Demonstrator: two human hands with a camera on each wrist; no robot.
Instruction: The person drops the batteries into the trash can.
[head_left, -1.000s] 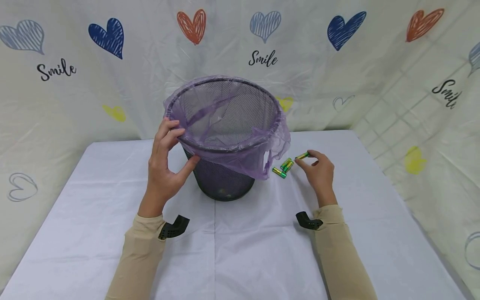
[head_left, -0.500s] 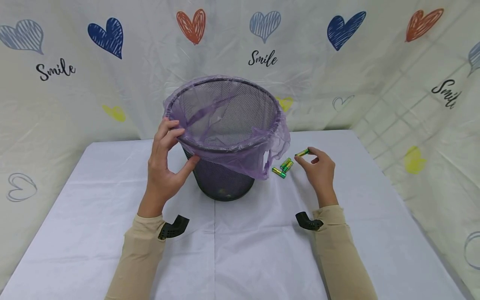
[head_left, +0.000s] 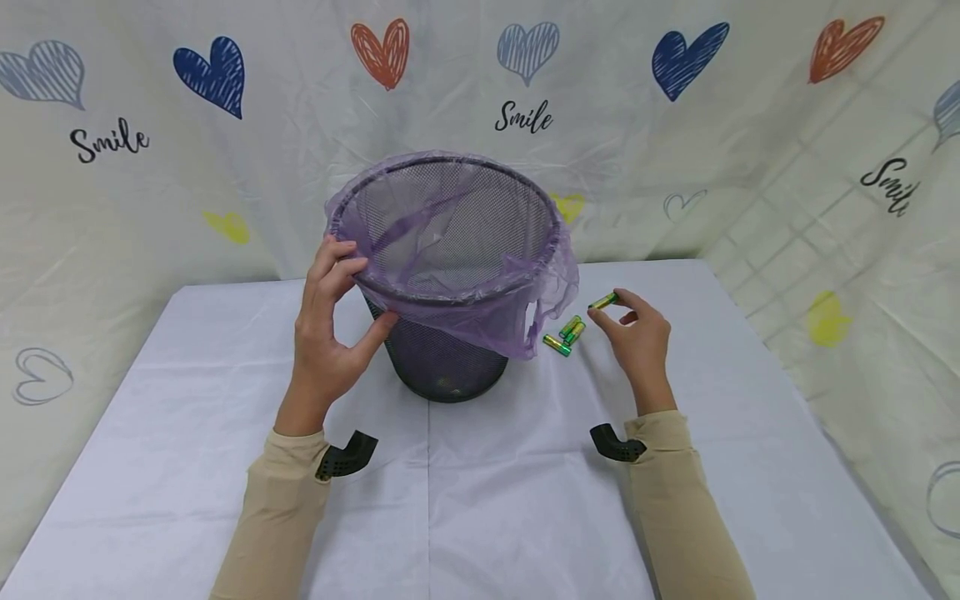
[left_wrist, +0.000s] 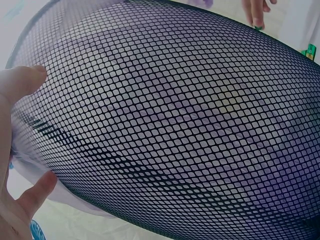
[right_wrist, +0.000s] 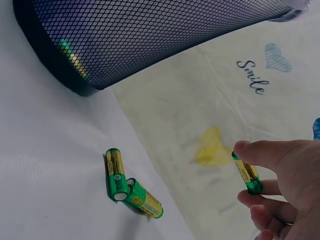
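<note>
A black mesh wastebasket stands on the table, lined with a thin purple plastic bag folded over its rim. My left hand holds the basket's left side, fingers at the rim and thumb lower on the bag. Between thumb and fingertips, my right hand pinches a green-and-gold battery, raised off the table. Left of that hand, a few more batteries lie loose on the cloth. Through the mesh in the right wrist view, a green and yellow battery-like shape shows at the basket's bottom.
White cloth covers the table. Behind it hangs a pale curtain printed with hearts and "Smile". The basket's rim rises well above the loose batteries, and a loop of bag overhangs on their side.
My right hand has lifted the pinched battery slightly up and away from the loose ones. The left hand and the wastebasket keep their place.
</note>
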